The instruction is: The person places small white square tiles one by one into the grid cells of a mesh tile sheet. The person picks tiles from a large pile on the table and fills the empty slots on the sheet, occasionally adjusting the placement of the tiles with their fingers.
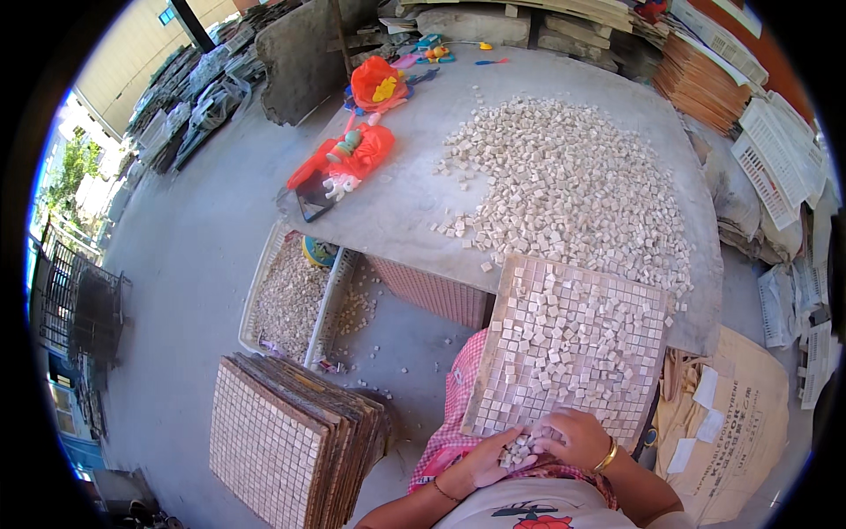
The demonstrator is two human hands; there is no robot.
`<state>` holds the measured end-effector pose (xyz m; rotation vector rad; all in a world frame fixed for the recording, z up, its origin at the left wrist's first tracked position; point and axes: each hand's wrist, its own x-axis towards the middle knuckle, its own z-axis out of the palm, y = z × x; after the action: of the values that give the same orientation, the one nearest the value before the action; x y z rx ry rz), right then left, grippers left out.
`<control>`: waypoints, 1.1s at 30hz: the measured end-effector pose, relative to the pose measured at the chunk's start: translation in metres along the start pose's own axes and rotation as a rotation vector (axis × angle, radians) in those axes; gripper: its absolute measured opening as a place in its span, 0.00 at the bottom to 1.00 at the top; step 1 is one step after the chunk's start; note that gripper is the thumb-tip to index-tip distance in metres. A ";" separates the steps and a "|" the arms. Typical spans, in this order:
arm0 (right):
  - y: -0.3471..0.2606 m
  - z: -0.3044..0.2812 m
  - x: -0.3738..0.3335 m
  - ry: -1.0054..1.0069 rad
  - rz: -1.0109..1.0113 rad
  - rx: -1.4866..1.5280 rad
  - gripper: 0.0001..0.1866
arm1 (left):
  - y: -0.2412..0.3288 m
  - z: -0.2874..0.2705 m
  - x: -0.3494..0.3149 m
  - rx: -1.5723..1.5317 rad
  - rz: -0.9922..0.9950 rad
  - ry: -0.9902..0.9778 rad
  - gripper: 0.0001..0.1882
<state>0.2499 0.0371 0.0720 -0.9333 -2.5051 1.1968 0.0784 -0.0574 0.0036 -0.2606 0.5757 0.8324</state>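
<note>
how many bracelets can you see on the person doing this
2: a thin dark bracelet at the wrist of the left hand, and a gold bangle at the wrist of the right hand. No others show.

At the lower edge of a gridded tray [485,357], the left hand [485,458] and right hand [578,440] curve around a small cluster of stone cubes [518,452], with more cubes strewn loose across the tray's cells. The tray leans against a grey table [405,207] bearing a broad heap of pale cubes [573,176] and two orange-red bags [371,81]. Left of the person stand a stack of filled trays [264,423] and, beyond it, a white crate [256,295] of chips [293,298].
</note>
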 end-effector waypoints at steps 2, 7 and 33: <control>-0.016 -0.009 0.001 0.012 0.006 0.024 0.15 | 0.004 0.007 0.002 -0.087 0.022 0.012 0.16; -0.019 -0.029 -0.012 0.204 0.066 0.099 0.15 | 0.086 0.014 -0.037 -0.504 0.248 -0.119 0.08; 0.086 -0.021 -0.049 0.432 0.182 -0.326 0.14 | 0.036 0.082 0.031 1.776 1.168 0.240 0.07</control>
<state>0.3362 0.0604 0.0242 -1.3563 -2.3268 0.5469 0.0988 0.0214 0.0532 1.7704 1.5114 1.0502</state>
